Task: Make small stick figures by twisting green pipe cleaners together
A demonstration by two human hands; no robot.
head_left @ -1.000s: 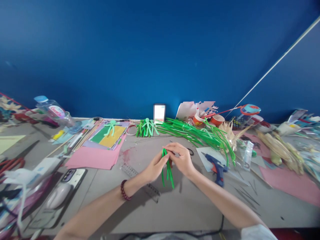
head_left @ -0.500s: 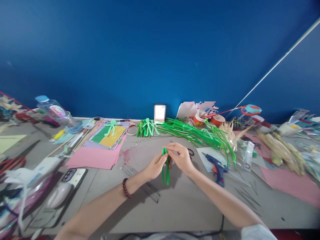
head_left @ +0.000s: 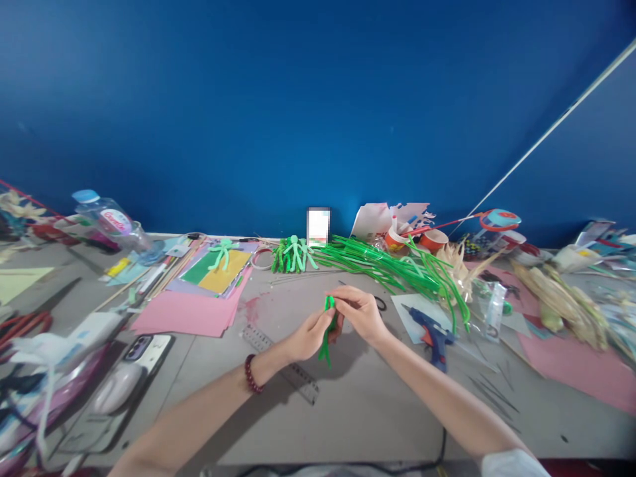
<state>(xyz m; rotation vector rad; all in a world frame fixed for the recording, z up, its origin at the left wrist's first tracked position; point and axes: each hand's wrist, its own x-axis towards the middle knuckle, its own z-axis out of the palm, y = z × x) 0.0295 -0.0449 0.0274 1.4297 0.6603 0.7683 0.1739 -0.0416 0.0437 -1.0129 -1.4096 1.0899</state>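
Observation:
Between my two hands is a bent green pipe cleaner [head_left: 324, 351], its ends hanging below the fingers. My left hand [head_left: 313, 331] pinches it from the left side. My right hand [head_left: 358, 314] meets it near the top with thumb and fingertips closed on it. A clear ruler [head_left: 301, 382] lies under and beside my left wrist. Black-handled scissors [head_left: 380, 303], partly hidden, lie behind my right hand. Farther back are a bundle of green pipe cleaners [head_left: 392, 264] and small green figures [head_left: 294, 253].
A blue glue gun [head_left: 437, 338] lies at the right on pale paper, near loose thin sticks. Pink paper [head_left: 186, 315], a phone [head_left: 149, 348] and a plastic bottle [head_left: 115, 220] are at the left. Paper cups [head_left: 433, 240] stand at the back.
The green pipe cleaner's hanging loop has narrowed, and its lower ends have swung slightly left and now cross or spread apart. Both hands have stayed nearly in place.

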